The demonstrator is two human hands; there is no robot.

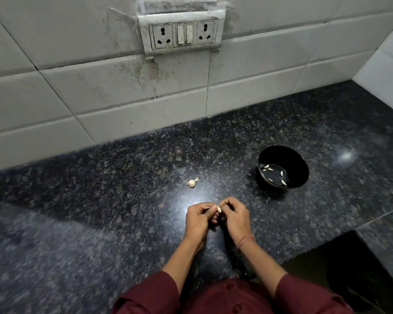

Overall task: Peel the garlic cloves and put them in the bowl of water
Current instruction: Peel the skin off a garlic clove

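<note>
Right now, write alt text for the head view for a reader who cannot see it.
The left hand and right hand pinch a garlic clove between them above a dark counter. A black bowl of water with several peeled cloves stands to the right, and a small garlic piece lies beyond the hands.

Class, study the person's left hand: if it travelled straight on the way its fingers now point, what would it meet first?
The left hand points across at the garlic clove it pinches; just beyond that, apparently pinching the same clove, is the right hand.
</note>
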